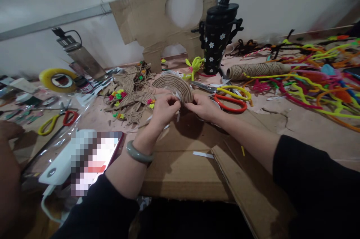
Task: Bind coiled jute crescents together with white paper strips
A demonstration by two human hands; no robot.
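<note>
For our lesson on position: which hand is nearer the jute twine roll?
Right. The right hand is left of the jute twine roll; the left hand is farther left.

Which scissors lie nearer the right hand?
The scissors just past the right hand, blades pointing left; the other pair lies far left, beyond the phone.

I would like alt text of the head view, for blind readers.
The right hand grips an arched piece of brown cord, the left hand pinching beside it, above cardboard. Behind stands a black flowered tumbler; scissors and colourful strands lie at right.
</note>
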